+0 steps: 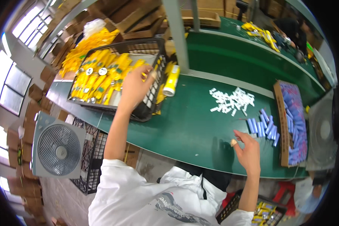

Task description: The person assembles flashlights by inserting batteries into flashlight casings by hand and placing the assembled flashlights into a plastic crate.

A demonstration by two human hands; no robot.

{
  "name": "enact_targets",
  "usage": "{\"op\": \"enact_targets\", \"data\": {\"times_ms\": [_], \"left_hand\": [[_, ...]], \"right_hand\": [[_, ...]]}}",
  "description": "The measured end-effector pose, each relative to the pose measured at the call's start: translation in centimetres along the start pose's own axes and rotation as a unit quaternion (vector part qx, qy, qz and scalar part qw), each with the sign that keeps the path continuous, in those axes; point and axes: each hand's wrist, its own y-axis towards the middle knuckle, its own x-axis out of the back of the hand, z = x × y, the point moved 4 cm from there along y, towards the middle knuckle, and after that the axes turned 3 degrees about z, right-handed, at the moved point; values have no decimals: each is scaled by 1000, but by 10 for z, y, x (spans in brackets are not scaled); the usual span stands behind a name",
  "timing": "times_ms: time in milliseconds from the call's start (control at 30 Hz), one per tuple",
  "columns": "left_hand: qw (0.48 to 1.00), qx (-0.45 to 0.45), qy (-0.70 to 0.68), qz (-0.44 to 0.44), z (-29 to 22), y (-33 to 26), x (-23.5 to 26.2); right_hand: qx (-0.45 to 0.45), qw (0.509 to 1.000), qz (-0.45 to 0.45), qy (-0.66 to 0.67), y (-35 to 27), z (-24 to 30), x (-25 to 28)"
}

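My left hand (pixel 136 86) is over the right part of a black plastic crate (pixel 118 108), its fingers bent and apart. Nothing shows between them, though the undersides are hidden. Many yellow flashlight-like pieces (pixel 98 84) lie in rows inside the crate. Just right of the crate stands a yellow flashlight (pixel 171 80) with a pale end. My right hand (pixel 247 152) hovers over the green table (pixel 177 132), thumb and index finger spread with nothing between. A tan cover sits on a fingertip. Blue battery-like cylinders (pixel 267 126) lie beyond it, beside a pile of small white pieces (pixel 232 101).
An open carton (pixel 280 124) packed with blue cylinders stands at the table's right. A grey fan (pixel 60 150) is at the left, by another black crate (pixel 92 158). Yellow pieces (pixel 90 41) are heaped behind. A metal post (pixel 177 41) rises at the table's back. A co-worker (pixel 295 34) sits far right.
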Motion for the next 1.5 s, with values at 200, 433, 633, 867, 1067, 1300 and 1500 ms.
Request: {"op": "enact_targets", "data": {"times_ms": [200,433,633,867,1067,1300,1500], "left_hand": [[945,168,103,262,191,94,-24],[905,43,292,307,235,121,-91],[973,-89,215,-7,191,97,59],[956,-170,214,-105,18,-20,86],[966,-37,253,-22,72,4,59],[879,14,461,123,204,40,102],[864,129,446,198,227,58,186]], "right_hand": [[4,995,14,100,42,1,-43],[-14,989,-78,123,24,-16,-31],[-119,947,-290,69,-20,-94,42],[-137,968,-145,-154,13,-110,44],[-118,945,-35,-304,34,-134,33],[-198,945,-42,-259,34,-140,29],[-187,960,-140,-156,6,-140,44]]}}
